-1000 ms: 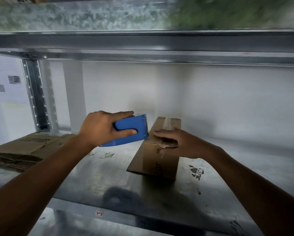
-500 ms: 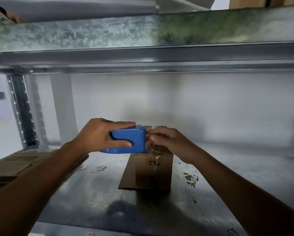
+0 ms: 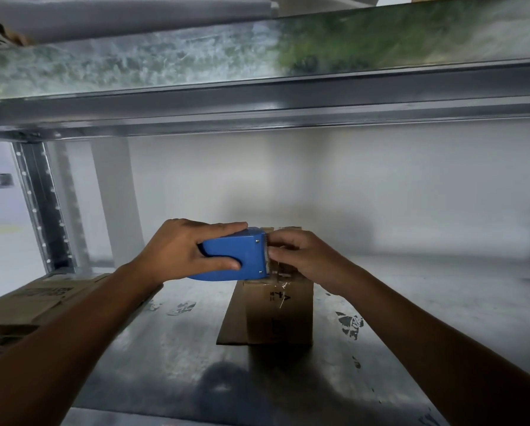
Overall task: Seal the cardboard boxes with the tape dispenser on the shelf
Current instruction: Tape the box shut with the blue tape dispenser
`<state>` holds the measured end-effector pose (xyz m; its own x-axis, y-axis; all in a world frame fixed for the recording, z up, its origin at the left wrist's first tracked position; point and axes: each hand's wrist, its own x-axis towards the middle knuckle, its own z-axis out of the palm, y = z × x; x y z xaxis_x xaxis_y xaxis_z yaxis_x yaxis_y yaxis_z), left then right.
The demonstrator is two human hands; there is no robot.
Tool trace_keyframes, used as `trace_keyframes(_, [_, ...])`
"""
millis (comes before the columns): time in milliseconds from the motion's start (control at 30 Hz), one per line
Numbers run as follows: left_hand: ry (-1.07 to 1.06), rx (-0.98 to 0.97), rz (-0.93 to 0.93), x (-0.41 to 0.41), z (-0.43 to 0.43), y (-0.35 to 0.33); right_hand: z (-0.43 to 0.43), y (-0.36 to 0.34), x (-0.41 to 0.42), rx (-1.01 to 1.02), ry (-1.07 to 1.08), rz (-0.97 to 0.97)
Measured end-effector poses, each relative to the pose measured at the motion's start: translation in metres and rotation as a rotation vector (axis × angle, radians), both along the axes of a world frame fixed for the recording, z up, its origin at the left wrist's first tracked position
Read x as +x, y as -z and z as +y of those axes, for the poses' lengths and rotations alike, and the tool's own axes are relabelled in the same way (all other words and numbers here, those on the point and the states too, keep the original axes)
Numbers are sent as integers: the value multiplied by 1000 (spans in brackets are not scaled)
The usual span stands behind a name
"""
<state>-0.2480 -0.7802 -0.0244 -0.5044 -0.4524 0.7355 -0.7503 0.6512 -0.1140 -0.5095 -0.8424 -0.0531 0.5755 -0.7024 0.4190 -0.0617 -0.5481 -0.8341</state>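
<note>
At the centre of the frame, we see the left hand (image 3: 177,250) gripping the blue tape dispenser (image 3: 236,256), with its fingers wrapped round the body from the left side. The dispenser is held level. Its toothed end points toward the right of the frame, at the top of the small cardboard box (image 3: 279,315).

Just right of that toothed end, the right hand (image 3: 306,259) has its fingers curled, the tips bunched against the cutter. We cannot tell whether they pinch a tape end or only touch the blade, since any tape there is clear and too thin to make out.

The box stands upright on the metal shelf (image 3: 153,348), below both hands. One flap lies flat on the shelf at the box's lower left, and we catch glints of clear tape near its top edge.

At the left edge of the frame, flattened cardboard (image 3: 39,299) lies on the same shelf, partly behind the left forearm. Across the upper part of the frame runs the steel beam (image 3: 257,109) of the level above.
</note>
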Motion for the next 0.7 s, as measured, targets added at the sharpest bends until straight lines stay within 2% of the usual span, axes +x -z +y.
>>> trace_keyframes(367, [35, 58, 59, 0, 3, 6, -4, -8, -1, 91, -70, 103])
trace_keyframes(533, [39, 76, 88, 1, 3, 7, -7, -6, 3, 114, -61, -30])
trace_keyframes(700, [39, 72, 92, 1, 3, 8, -5, -5, 7, 58, -39, -25])
